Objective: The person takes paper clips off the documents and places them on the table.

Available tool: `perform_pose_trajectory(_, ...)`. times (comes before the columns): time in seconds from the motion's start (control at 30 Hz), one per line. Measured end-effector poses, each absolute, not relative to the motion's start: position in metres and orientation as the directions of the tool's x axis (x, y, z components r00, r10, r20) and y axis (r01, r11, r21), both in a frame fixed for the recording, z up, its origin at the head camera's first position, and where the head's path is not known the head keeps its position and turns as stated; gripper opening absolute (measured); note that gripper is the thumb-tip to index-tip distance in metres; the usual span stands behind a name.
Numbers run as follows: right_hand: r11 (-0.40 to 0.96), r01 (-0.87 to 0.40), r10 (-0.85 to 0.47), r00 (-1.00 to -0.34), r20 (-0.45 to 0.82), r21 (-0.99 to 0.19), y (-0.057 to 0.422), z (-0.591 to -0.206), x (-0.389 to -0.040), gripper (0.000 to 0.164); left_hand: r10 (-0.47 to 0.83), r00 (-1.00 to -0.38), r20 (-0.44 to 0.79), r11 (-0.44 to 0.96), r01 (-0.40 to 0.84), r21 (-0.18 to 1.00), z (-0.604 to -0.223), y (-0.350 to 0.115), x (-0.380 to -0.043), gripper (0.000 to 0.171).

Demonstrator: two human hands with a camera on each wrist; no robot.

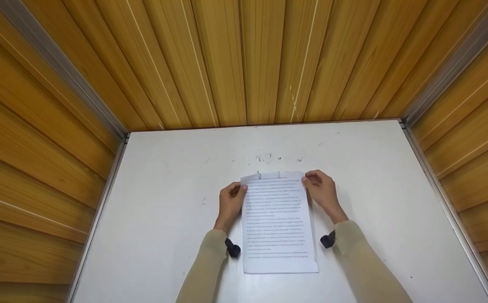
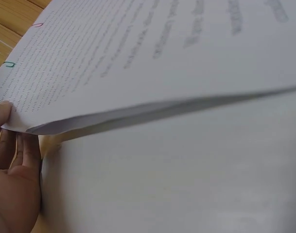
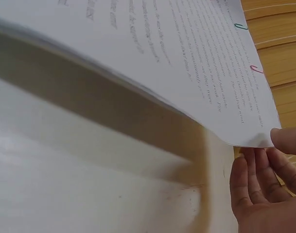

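Printed sheets of paper (image 1: 275, 223) lie in a stack between the two hands, their top end raised off the table. Two paper clips sit on the top edge, a green paper clip (image 2: 9, 64) and a red paper clip (image 2: 37, 24) in the left wrist view. The left hand (image 1: 231, 204) pinches the upper left corner, thumb on the printed face and fingers behind. At the upper right corner the right hand (image 1: 323, 191) pinches the sheets the same way, its fingers (image 3: 267, 177) beneath the edge.
A white table (image 1: 164, 210) with small dark marks lies under the paper. Wood-patterned panels (image 1: 261, 63) wall it in at the back and both sides. Each wrist carries a small black camera, such as the left wrist's camera (image 1: 233, 250).
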State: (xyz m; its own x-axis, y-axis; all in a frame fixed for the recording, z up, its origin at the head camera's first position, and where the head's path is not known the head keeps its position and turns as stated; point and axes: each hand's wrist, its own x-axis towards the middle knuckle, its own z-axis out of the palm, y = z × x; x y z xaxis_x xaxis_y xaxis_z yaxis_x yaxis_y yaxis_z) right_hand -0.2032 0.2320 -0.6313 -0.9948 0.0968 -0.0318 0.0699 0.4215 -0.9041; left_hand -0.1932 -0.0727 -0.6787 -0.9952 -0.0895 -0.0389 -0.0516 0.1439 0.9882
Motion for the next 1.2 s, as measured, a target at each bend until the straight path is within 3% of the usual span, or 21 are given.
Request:
perform_pose_trajectory(0.3,0.577,-0.233,-0.009,-0.960,0.279,-0.783,0.221,-0.619,-0.214,0.025,-0.099,-0.995,-0.021,0.151,-0.036,0.988,-0.680,-0.074,-0.195,0.022)
perform_pose_trajectory(0.83,0.677,-0.511,-0.299,-0.848,0.437,-0.530,0.191,-0.618,-0.226,0.021,-0.073,-0.997,-0.009,0.157,-0.020,0.987,-0.681,-0.075,-0.195,0.023)
perform_pose_trajectory(1.2,0.675,-0.619,-0.398,-0.765,0.507,-0.403,0.181,-0.627,-0.230,0.015,-0.064,-0.998,0.006,0.166,-0.004,0.986,-0.683,-0.077,-0.193,0.022)
